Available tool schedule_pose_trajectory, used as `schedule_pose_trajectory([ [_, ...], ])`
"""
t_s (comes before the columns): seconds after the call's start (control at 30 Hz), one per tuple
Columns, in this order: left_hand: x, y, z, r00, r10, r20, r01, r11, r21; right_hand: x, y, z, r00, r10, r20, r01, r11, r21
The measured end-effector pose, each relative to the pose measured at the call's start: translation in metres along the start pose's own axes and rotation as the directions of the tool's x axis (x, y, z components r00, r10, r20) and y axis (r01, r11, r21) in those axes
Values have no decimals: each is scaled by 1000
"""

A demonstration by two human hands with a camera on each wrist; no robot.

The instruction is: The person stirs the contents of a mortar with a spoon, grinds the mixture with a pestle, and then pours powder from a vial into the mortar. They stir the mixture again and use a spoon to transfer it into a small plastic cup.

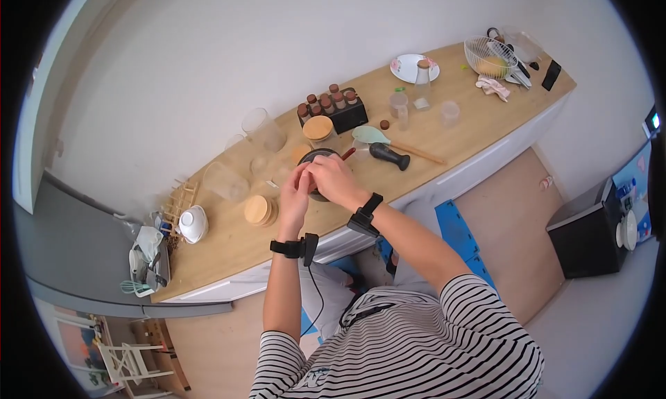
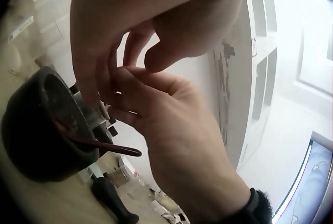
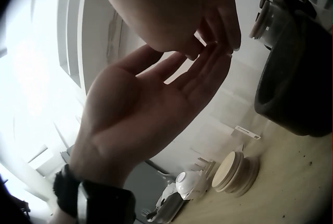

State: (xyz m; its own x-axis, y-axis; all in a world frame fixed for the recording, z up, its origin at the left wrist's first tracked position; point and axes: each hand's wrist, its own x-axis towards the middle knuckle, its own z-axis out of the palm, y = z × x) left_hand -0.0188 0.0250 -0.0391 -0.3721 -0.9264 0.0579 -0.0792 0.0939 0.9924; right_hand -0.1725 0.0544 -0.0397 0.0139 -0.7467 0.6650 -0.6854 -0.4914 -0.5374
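Both hands meet above the dark mortar [image 1: 320, 165]: left hand [image 1: 295, 191] flat-fingered, right hand [image 1: 333, 179] grip pinched, contents unclear.

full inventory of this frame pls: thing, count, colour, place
mortar: 1, dark grey, counter middle, under the hands
pestle: 1, black, right of mortar
spice jars: several, brown tops, black rack behind mortar
wooden lids: stack, tan, left of mortar
white bowl: 1, counter left end
plate: 1, white, far right
wire basket: 1, white, right end
counter: 1, light wood
left hand: fingers meeting right hand over mortar
right hand: over mortar
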Motion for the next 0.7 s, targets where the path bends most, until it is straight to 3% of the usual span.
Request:
schedule_pose_trajectory([
  [0.03,2,-11,1,1000,5,20,-7,995,100,-5,4,-9,1000,-25,7,26,994,-107],
  [0.07,1,-14,4,989,146,32,-150,953,265,-7,8,-15,998,-43,-41,36,987,-155],
  [0.17,-14,-9,10,895,444,35,-349,650,675,-15,16,-47,983,-98,-155,76,988,-137],
  [0.23,-18,-9,9,896,444,5,-331,660,674,-19,8,-75,958,-134,-253,87,978,-190],
  [0.3,-21,-10,2,893,449,18,-327,621,712,-31,13,-99,978,-59,-199,19,981,-195],
  [0.37,-22,-14,-3,918,398,0,-282,650,706,-43,37,-110,985,-65,-162,27,974,-223],
  [0.47,-23,-18,-2,920,391,-36,-265,687,677,-57,52,-125,984,22,-178,-68,964,-257],
  [0.57,-19,-20,5,894,446,-42,-305,674,673,-70,78,-121,971,209,-112,-236,900,-366],
  [0.7,2,-5,28,853,519,52,-409,603,685,-91,122,-93,944,328,18,-239,722,-650],
])
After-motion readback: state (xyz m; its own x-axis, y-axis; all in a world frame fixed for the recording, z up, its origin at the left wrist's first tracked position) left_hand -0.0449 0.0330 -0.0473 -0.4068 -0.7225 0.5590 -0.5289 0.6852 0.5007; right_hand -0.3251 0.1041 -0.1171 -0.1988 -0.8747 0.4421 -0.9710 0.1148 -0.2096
